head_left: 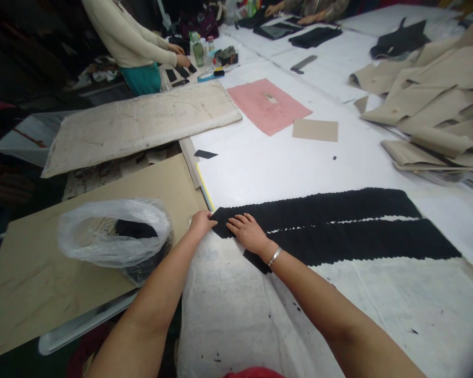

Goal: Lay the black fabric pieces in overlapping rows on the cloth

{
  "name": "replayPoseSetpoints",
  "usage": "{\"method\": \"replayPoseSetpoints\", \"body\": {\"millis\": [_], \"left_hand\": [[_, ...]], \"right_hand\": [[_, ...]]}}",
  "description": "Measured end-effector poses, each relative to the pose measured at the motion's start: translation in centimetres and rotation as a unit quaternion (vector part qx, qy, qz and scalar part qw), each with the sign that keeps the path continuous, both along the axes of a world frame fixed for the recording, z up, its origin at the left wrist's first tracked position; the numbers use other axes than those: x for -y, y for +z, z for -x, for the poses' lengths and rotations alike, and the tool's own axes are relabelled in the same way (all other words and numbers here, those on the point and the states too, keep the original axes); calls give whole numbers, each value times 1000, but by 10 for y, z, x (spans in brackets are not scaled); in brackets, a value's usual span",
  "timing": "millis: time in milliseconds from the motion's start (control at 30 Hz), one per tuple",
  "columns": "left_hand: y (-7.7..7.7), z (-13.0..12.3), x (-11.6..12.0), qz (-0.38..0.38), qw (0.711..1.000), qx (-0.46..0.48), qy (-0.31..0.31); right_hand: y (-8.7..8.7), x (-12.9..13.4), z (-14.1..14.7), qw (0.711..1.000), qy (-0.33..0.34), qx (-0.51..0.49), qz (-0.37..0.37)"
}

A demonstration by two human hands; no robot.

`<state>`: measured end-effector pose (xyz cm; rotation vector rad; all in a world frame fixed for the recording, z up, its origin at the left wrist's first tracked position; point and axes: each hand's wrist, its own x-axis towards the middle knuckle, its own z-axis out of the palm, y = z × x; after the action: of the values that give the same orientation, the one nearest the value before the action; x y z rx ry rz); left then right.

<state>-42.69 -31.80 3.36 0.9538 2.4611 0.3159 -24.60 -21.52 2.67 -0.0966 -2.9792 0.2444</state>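
White table [284, 163]: both hands [247, 231] flat on black fabric [339, 210].

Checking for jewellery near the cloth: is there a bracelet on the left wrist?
No, the left hand has a bare wrist; the bracelet is by the right hand.

Two pleated fabric strips [339, 226] across the worktop [260, 168], ends at its left edge, one strip behind the other. Left hand [202, 223] and right hand [248, 232] upon those ends. Plastic bag [114, 236] on a cardboard sheet [43, 273] beyond the left edge. Folded cloth pieces [429, 105] along the right edge. Paper sheet [268, 105] toward the far edge.
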Motion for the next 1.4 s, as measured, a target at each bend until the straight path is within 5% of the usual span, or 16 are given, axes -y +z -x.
{"method": "replayPoseSetpoints", "body": {"millis": [1400], "left_hand": [[3, 2, 14, 11, 998, -41, 42]], "right_hand": [[5, 14, 14, 1000, -10, 22, 2]]}}
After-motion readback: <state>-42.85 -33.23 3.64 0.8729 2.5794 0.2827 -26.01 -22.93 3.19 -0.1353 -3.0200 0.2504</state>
